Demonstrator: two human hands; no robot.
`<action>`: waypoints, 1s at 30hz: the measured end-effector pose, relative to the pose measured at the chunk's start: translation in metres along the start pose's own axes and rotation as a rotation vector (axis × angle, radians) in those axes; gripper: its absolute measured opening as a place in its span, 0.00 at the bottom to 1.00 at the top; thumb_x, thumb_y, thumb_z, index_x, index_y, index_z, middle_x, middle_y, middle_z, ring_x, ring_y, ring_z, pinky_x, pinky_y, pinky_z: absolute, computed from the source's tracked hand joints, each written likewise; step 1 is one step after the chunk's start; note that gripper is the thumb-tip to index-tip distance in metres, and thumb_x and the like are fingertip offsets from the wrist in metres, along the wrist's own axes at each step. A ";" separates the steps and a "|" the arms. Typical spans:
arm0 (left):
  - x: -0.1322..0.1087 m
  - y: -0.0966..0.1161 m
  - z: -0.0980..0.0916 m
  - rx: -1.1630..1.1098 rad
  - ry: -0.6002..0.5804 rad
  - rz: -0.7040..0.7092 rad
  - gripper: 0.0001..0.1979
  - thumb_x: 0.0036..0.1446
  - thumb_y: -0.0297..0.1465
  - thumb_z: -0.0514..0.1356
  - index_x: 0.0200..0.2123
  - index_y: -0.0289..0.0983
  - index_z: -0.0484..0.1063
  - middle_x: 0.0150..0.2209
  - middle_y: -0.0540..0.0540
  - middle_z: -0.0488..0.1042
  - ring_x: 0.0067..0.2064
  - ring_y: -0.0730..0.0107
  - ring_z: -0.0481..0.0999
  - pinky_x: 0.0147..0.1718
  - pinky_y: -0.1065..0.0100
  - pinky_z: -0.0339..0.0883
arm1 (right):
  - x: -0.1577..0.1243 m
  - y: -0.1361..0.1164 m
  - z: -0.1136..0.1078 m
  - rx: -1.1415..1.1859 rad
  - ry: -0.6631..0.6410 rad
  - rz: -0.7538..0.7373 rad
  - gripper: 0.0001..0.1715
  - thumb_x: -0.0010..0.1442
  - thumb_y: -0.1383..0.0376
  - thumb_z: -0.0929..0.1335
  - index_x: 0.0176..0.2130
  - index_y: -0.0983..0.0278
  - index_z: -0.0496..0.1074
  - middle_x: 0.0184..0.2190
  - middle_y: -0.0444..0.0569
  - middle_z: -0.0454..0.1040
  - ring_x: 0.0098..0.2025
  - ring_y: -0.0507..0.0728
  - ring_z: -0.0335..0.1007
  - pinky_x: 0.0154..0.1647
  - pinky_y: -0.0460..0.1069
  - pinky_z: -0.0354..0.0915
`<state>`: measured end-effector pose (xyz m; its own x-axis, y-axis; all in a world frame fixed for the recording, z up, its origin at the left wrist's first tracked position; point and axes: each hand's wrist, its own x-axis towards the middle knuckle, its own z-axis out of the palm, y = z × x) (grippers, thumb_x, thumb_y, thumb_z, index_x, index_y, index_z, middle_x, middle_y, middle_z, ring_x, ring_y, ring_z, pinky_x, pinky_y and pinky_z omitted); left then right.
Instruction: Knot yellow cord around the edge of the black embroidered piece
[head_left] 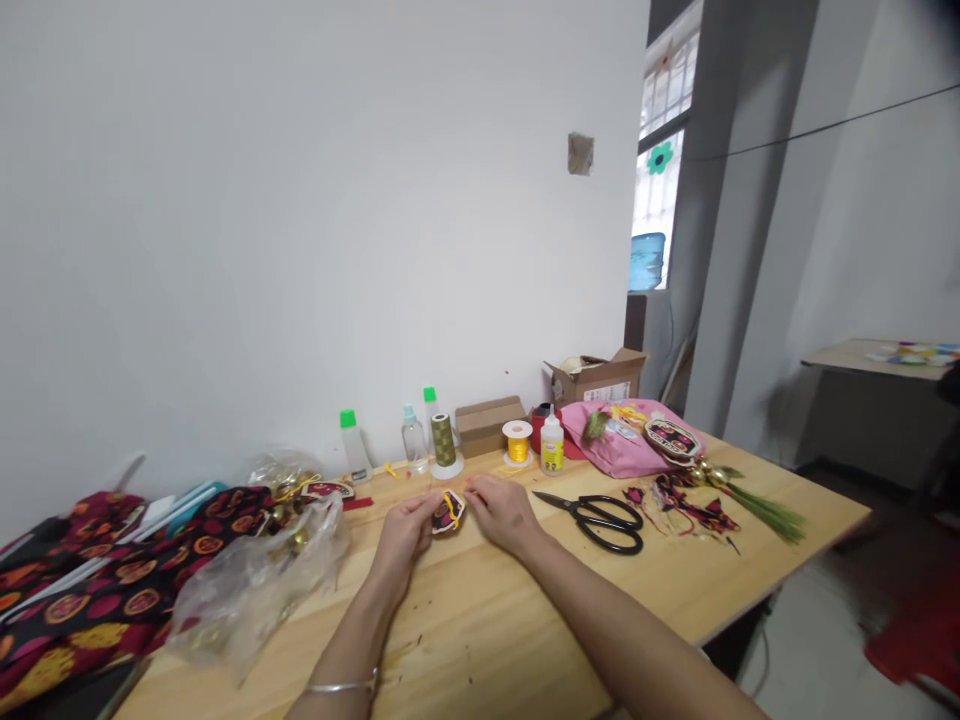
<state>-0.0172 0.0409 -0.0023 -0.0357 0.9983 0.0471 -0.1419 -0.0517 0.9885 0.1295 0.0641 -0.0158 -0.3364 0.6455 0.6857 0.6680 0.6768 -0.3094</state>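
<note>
A small dark patterned fabric piece (pixel 448 512) with a pale border and a yellow cord across it is pinched in my left hand (pixel 409 525), just above the wooden table (pixel 480 610). Close to its right edge is my right hand (pixel 502 512), fingers closed together; whatever its fingertips hold is too small to make out. Black-handled scissors (pixel 604 522) lie to the right of my right hand. Behind the hands stand a spool of green thread (pixel 443 441), a spool of yellow cord (pixel 517 445) and a glue bottle (pixel 552 445).
Patterned cloth (pixel 112 560) and a clear plastic bag (pixel 255 585) cover the left side. Green-capped bottles (pixel 355 448) and cardboard boxes (pixel 600 380) stand by the wall. A pink bag (pixel 622 440), a green tassel (pixel 765 510) and fabric scraps (pixel 690 508) lie at the right.
</note>
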 end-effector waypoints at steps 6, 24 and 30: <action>0.001 -0.001 -0.001 0.137 -0.086 0.049 0.13 0.40 0.37 0.60 0.20 0.30 0.70 0.11 0.56 0.58 0.14 0.84 0.51 0.14 0.78 0.41 | 0.002 -0.004 -0.001 -0.077 -0.004 0.016 0.11 0.55 0.65 0.57 0.30 0.63 0.66 0.28 0.47 0.69 0.30 0.52 0.62 0.27 0.45 0.54; 0.005 -0.009 0.010 0.194 -0.126 -0.088 0.15 0.35 0.39 0.61 0.16 0.30 0.69 0.12 0.53 0.64 0.14 0.82 0.57 0.13 0.78 0.44 | 0.016 0.022 -0.004 0.983 0.205 0.554 0.25 0.53 0.52 0.54 0.24 0.67 0.67 0.19 0.46 0.67 0.19 0.48 0.59 0.21 0.44 0.56; 0.004 -0.009 0.014 0.054 -0.153 -0.164 0.14 0.32 0.37 0.63 0.16 0.29 0.70 0.14 0.49 0.68 0.17 0.79 0.64 0.18 0.77 0.54 | 0.018 0.008 -0.015 0.855 0.349 0.408 0.15 0.48 0.59 0.63 0.35 0.64 0.68 0.34 0.48 0.69 0.37 0.54 0.62 0.37 0.47 0.57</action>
<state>-0.0026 0.0461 -0.0092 0.1340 0.9862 -0.0974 -0.0807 0.1088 0.9908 0.1387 0.0750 0.0039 0.1161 0.8375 0.5339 -0.0569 0.5423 -0.8383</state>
